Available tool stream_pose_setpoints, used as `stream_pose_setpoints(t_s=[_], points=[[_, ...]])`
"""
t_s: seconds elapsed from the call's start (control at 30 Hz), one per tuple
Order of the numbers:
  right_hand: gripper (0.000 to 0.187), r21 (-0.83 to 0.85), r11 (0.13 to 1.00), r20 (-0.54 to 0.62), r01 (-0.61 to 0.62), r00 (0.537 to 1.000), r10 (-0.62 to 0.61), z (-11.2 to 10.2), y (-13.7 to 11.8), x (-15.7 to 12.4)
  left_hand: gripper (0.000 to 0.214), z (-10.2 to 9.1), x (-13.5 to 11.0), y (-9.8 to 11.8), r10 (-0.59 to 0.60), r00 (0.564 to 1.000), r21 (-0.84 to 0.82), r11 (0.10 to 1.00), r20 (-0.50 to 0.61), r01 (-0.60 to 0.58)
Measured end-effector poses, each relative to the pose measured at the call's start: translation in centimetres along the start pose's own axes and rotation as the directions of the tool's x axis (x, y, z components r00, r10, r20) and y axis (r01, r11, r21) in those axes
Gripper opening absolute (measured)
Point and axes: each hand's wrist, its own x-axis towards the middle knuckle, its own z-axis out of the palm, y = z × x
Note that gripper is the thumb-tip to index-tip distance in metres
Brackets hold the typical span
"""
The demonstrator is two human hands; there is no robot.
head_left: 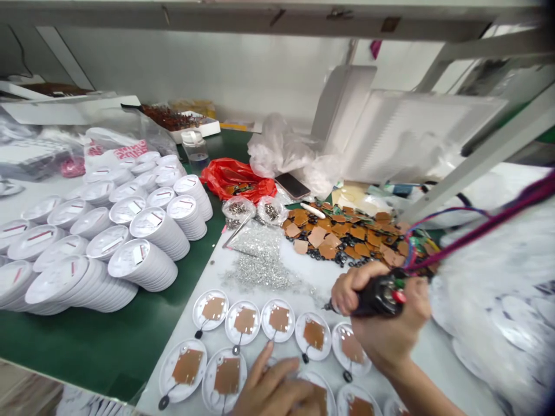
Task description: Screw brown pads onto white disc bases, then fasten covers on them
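Observation:
My right hand is wrapped around a black electric screwdriver with a red button, its tip pointing left just above the white work surface. My left hand is at the bottom middle, fingers spread over the rows of shallow white round plastic covers, partly hiding one of them. In each visible cover lies a brown board with a thin wire to a small black round part. Whether the left fingertips touch a cover, I cannot tell.
Tall stacks of white covers fill the left side. Beyond the rows lie loose screws, tweezers, a pile of brown boards, a red bag and a phone. Coloured cables run from the right; a clear bag bulges there.

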Motion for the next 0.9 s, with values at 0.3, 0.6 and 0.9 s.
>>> stream_pose_setpoints(t_s=[0.3, 0.6, 0.9], points=[[0.053, -0.021, 0.999, -0.014, -0.029, 1.0, 0.028, 0.1, 1.1, 0.0, 0.026, -2.4, 5.4, -1.2, -0.226, 0.945, -0.084, 0.964, 0.235, 0.251], [0.056, 0.043, 0.999, -0.023, -0.018, 1.0, 0.019, 0.9, -2.4, -0.4, 0.025, -1.6, 7.1, -1.2, -0.364, 0.888, -0.086, 0.912, 0.281, 0.401], [0.056, 0.124, 0.985, -0.011, -0.122, 0.992, 0.124, 1.0, -4.8, -1.5, 0.012, 1.0, 7.8, -1.8, -0.349, 0.887, -0.242, 0.872, 0.304, 0.426]])
